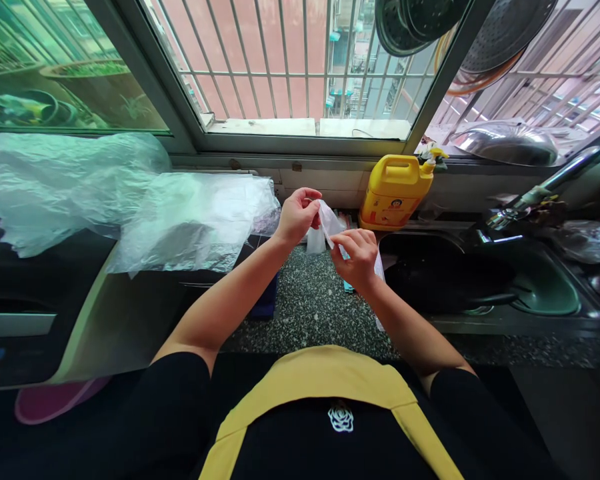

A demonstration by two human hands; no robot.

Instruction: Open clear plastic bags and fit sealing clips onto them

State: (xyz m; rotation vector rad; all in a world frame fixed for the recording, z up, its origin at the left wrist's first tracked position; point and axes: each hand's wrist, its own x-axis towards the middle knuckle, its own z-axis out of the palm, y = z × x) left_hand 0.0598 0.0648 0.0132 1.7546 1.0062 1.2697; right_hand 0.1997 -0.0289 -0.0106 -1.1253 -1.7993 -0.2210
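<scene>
My left hand [299, 215] pinches the upper edge of a thin white plastic bag [329, 219] between thumb and fingers. Slightly lower and to the right, my right hand [355, 257] grips another part of it, fingers pressed together. The bag is crumpled and hangs over the speckled stone counter [310, 307]. More thin white material [379, 267] shows behind my right wrist; whether it belongs to the same bag I cannot tell. A small light-blue item [348, 287] lies partly hidden beneath my right hand.
A yellow jug [397, 190] with a pump stands at the back by the window. The sink [555, 283] on the right holds a dark pan [445, 277], below the faucet [525, 200]. Clear plastic sheeting [190, 213] covers things on the left, above an appliance [20, 333].
</scene>
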